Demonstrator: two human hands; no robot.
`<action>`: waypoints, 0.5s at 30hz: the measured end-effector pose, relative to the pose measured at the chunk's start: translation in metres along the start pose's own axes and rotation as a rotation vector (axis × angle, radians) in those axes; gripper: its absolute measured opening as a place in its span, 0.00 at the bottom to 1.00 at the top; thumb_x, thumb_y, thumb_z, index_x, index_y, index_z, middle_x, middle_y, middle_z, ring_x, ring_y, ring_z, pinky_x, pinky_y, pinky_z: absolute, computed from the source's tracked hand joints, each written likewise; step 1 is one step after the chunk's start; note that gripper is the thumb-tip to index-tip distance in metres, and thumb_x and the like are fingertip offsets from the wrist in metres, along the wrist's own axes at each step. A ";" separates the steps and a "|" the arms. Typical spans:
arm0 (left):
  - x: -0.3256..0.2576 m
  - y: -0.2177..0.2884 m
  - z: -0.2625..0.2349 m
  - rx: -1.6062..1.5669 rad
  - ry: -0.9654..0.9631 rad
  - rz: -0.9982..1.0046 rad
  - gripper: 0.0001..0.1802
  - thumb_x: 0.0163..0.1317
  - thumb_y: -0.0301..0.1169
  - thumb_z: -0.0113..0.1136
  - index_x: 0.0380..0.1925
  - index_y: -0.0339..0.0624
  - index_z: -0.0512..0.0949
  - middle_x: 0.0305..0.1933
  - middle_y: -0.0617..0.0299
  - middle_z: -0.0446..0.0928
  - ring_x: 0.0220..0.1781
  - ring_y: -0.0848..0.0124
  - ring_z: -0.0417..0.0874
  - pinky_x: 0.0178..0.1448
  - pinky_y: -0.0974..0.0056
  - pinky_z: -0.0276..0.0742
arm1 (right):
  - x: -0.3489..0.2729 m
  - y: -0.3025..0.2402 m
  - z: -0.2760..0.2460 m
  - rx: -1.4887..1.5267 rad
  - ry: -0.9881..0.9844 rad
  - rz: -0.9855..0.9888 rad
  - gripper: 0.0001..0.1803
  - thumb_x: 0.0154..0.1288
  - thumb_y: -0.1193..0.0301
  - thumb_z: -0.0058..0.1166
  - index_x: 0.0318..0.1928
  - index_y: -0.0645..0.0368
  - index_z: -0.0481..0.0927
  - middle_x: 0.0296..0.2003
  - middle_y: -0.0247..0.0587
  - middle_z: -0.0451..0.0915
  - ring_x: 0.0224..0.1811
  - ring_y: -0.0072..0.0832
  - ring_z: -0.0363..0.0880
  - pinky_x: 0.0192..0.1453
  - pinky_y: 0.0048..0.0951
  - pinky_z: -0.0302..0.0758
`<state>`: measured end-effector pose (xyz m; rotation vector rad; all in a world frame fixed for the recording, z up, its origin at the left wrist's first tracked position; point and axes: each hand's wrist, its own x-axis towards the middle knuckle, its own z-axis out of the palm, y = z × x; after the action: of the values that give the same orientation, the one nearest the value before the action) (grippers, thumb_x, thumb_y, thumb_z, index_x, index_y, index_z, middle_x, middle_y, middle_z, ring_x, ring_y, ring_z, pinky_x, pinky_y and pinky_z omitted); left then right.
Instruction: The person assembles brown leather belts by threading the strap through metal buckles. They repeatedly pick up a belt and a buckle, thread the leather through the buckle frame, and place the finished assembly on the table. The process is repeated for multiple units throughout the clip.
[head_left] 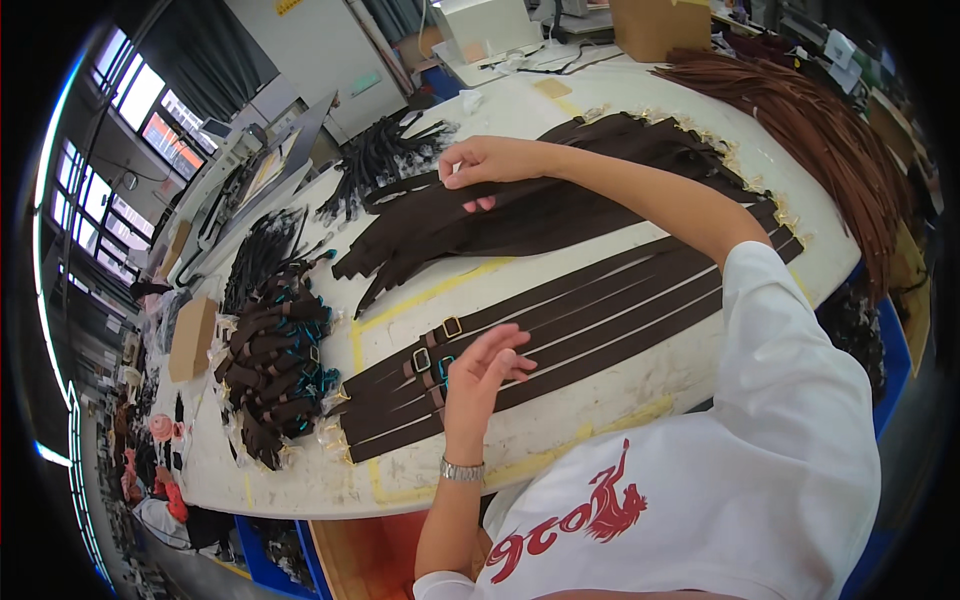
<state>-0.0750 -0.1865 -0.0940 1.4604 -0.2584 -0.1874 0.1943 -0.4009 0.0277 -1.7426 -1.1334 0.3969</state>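
Fingers [500, 352] of my left hand [478, 378] are spread and slightly curled, resting on the row of dark brown straps [600, 325] laid flat side by side near the worktop's [560, 425] near edge; they grip nothing that I can see. Those straps run long, from their buckled ends [432, 358] just beside my left fingertips across toward the worktop's right edge, so their long axis lies crosswise under that hand. Farther in, toward the middle of the worktop, the loose heap of dark brown straps [520, 215] fans out the same way, and my right hand [490, 162] sits at its left end, fingertips pinched together on one strap's top edge. At the left edge lies a pile of short buckled strap pieces [275, 370].
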 end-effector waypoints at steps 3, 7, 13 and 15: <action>0.051 0.013 -0.017 -0.623 -0.013 0.068 0.35 0.83 0.45 0.58 0.79 0.36 0.64 0.76 0.44 0.74 0.39 0.69 0.85 0.37 0.69 0.81 | -0.020 -0.038 0.040 0.024 -0.109 0.030 0.11 0.85 0.66 0.53 0.44 0.61 0.77 0.32 0.38 0.87 0.31 0.20 0.86 0.36 0.25 0.82; 0.089 0.033 -0.081 -1.034 0.026 0.291 0.22 0.85 0.41 0.56 0.68 0.38 0.75 0.63 0.54 0.84 0.25 0.81 0.69 0.25 0.74 0.66 | -0.051 -0.057 0.070 -0.040 -0.147 0.115 0.13 0.84 0.65 0.56 0.42 0.62 0.77 0.30 0.36 0.87 0.31 0.21 0.86 0.38 0.27 0.81; 0.044 0.064 -0.155 -0.664 0.506 0.567 0.12 0.82 0.35 0.61 0.52 0.37 0.81 0.49 0.57 0.88 0.21 0.83 0.69 0.22 0.75 0.64 | -0.136 0.048 0.006 -1.032 0.213 0.035 0.19 0.73 0.53 0.66 0.41 0.57 0.81 0.26 0.54 0.80 0.35 0.58 0.82 0.42 0.55 0.77; 0.018 0.070 -0.169 -0.476 0.723 0.631 0.12 0.82 0.34 0.61 0.52 0.35 0.83 0.50 0.54 0.89 0.20 0.83 0.70 0.23 0.75 0.64 | -0.176 0.078 -0.033 -1.112 0.364 0.109 0.18 0.69 0.56 0.71 0.44 0.57 0.84 0.29 0.53 0.83 0.36 0.57 0.84 0.41 0.53 0.78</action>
<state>-0.0120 -0.0233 -0.0384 0.8411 -0.0604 0.7366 0.1666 -0.5713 -0.0632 -2.6745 -1.0412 -0.6099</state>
